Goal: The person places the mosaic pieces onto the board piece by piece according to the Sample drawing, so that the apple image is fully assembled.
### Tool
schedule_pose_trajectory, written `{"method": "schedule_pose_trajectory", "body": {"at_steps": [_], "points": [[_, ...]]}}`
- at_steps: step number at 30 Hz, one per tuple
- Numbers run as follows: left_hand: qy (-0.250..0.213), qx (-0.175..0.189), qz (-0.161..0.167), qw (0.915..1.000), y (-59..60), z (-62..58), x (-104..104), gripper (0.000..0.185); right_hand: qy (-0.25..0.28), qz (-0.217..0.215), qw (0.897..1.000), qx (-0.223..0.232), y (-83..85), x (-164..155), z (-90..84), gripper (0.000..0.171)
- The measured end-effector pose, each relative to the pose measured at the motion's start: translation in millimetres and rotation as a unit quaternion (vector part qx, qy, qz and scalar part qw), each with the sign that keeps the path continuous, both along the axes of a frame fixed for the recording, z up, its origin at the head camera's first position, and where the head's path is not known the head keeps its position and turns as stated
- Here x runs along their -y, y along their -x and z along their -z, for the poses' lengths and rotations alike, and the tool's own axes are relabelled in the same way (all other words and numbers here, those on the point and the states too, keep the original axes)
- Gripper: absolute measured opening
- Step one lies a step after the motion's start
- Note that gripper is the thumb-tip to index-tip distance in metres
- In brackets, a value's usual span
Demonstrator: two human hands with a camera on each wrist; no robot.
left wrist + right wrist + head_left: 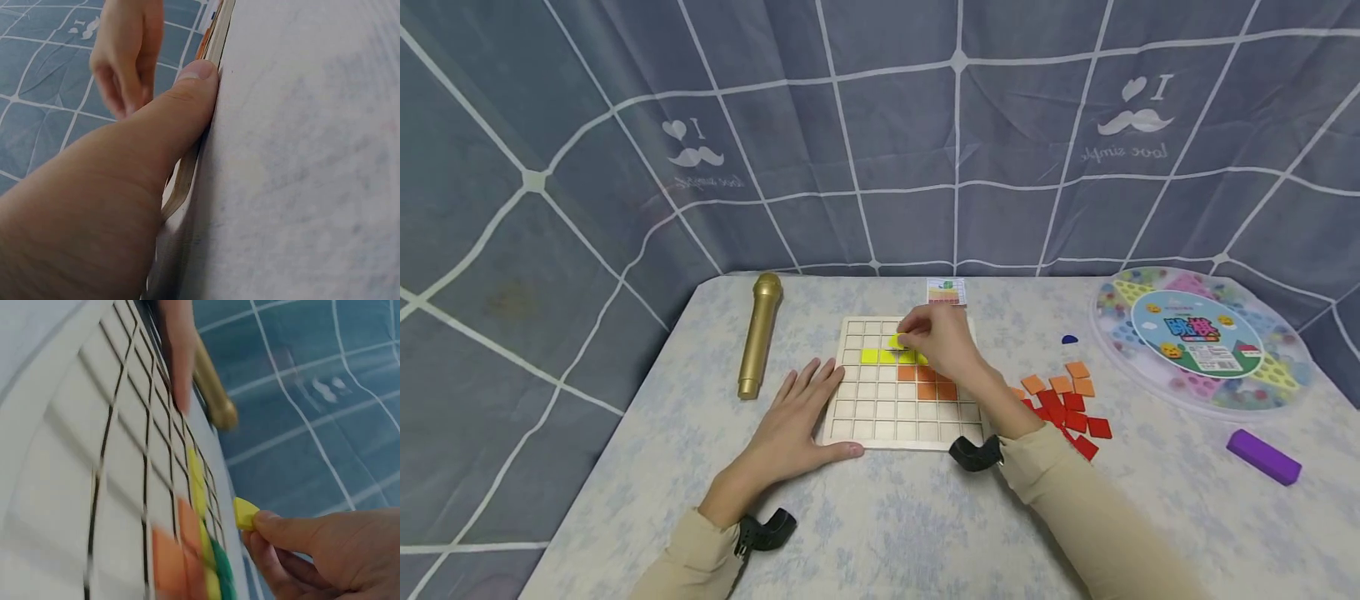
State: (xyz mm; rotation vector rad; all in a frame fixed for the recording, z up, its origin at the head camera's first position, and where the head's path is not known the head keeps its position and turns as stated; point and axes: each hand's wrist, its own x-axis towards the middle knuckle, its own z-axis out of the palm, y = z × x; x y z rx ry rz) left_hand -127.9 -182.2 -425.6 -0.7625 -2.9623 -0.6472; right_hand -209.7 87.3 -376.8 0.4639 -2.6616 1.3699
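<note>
A pale wooden grid board (865, 410) lies on the table, with yellow tiles (869, 357) in a row and orange tiles (927, 389) below them. In the right wrist view a green piece (222, 572) shows beside the yellow row. My right hand (946, 337) is over the board's upper part, pinching a small yellow piece (245, 514) with a curved edge between thumb and fingertips. Spread out, my left hand (793, 425) rests at the board's left side, its fingers straight and its thumb at the lower left corner.
Loose red tiles (1076, 422) and orange tiles (1077, 369) are scattered right of the board. Behind it lies a small picture card (946, 291). A gold microphone-shaped object (760, 333) is at left; a dark blue half-round piece (1070, 339), round labelled game box (1285, 333) and purple block (1264, 457) at right.
</note>
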Motion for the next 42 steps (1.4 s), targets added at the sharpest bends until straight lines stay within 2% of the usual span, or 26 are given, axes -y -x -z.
{"method": "schedule_pose_trajectory", "body": {"at_steps": [4,10,16,21,26,31,34,37,42], "points": [[0.000,-0.003,0.002,1.0000,-0.7,-0.8,1.6,0.115,0.001,-0.028,1.000,0.002,7.3,31.5,5.5,0.003],[-0.001,0.002,0.004,1.0000,0.0,-1.3,1.9,0.116,-0.013,-0.035,0.999,0.004,13.9,60.2,16.7,0.004],[0.003,0.003,0.010,0.9999,-1.8,1.1,-0.3,0.116,-0.035,-0.029,0.999,-0.009,6.4,65.4,28.6,0.006],[0.002,0.008,0.014,0.9999,-0.7,1.3,-2.1,0.115,-0.033,-0.039,0.999,-0.015,-3.5,56.6,28.1,0.012],[0.001,0.004,0.006,1.0000,3.2,1.3,0.1,0.114,-0.016,-0.011,1.000,-0.017,-8.8,24.8,16.1,0.018],[0.010,-0.011,-0.008,0.9999,6.0,1.1,4.3,0.115,-0.043,0.070,0.996,-0.032,-15.8,-37.2,7.3,0.020],[0.017,-0.015,-0.004,0.9997,6.3,0.6,4.0,0.115,-0.077,0.130,0.987,-0.049,-23.0,-80.9,8.0,0.022],[0.017,-0.018,0.002,0.9997,6.8,-0.2,0.6,0.114,-0.111,0.172,0.977,-0.063,-27.9,-120.6,11.6,0.024],[0.022,-0.022,0.001,0.9995,5.5,3.5,-0.6,0.114,-0.173,0.200,0.964,-0.030,-31.9,-150.2,12.6,0.029]]}}
